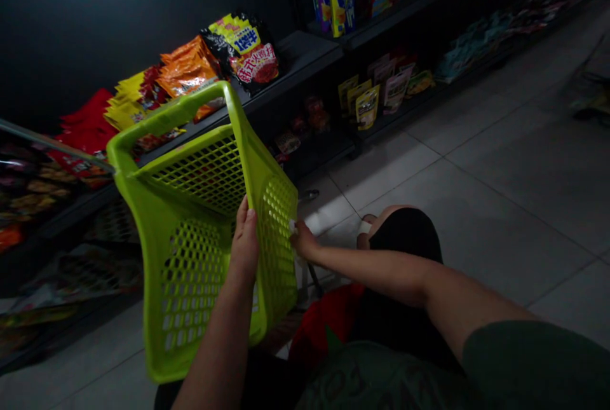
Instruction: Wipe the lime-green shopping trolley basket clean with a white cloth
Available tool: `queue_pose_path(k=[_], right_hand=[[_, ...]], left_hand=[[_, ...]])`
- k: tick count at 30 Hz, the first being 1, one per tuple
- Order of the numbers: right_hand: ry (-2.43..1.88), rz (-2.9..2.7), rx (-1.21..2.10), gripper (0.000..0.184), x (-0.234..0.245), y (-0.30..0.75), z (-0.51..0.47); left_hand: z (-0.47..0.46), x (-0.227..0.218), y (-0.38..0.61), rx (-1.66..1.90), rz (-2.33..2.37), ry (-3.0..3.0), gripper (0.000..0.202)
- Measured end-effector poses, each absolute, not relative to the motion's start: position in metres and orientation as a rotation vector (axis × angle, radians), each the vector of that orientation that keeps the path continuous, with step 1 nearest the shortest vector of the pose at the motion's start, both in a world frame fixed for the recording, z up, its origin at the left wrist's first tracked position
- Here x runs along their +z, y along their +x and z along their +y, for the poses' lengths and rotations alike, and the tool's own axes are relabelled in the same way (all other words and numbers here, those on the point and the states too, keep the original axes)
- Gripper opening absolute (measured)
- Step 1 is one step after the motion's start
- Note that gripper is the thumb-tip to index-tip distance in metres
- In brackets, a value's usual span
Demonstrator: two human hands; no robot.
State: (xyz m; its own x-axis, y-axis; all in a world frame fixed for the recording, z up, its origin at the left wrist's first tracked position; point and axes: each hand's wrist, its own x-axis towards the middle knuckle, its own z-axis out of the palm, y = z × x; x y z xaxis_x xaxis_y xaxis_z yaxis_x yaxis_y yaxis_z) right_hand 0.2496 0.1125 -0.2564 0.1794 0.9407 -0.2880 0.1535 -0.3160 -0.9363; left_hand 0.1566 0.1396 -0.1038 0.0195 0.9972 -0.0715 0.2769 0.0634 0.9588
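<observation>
A lime-green plastic shopping basket (276, 206) with grid-like holes is tilted on its side in front of me, its open mouth toward the left. My left hand (245, 241) grips the basket's near rim, thumb on the outside and fingers over the edge. Against the outer face of the basket, my right hand (304, 241) is closed, with a small bit of white at its fingertips; what it is I cannot make out. A metal rod (57, 143) runs leftward from the basket's corner. Inside, the basket shows only bare perforated walls.
Dark shelves (305, 57) behind the basket carry snack bags: red (90, 121), orange (188, 67) and black (245, 51). Yellow pouches (366, 105) stand on the low shelf. Grey floor tiles (500, 168) lie to the right; my bent knee (405, 232) is near the right arm.
</observation>
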Motion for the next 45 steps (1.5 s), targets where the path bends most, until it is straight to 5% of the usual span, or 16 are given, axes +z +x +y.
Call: queue_pose_path(k=[8,12,17,27,37,45], right_hand=[[-1.498,-1.121,1.791,0.044,-0.243,0.251,-0.005],[-1.464,-0.943,1.414,0.033,-0.21,0.297,0.097],[-1.49,-0.853,1.135,0.042,-0.192,0.313,0.211],[-1.25,-0.837,1.209,0.026,-0.251,0.215,0.02],[-1.428,-0.196,1.248,0.044,-0.253,0.273,0.17],[-1.34,-0.313,1.581,0.05,-0.272,0.23,0.06]], left_hand=[[0.136,-0.1,0.157,0.974,1.449,1.4,0.056],[0.138,-0.104,0.157,0.984,1.409,1.365,0.059],[0.139,-0.103,0.157,0.982,1.415,1.366,0.058],[0.138,-0.105,0.156,0.987,1.42,1.348,0.057],[0.141,-0.108,0.155,0.98,1.363,1.374,0.058],[0.146,-0.112,0.157,1.013,1.342,1.351,0.058]])
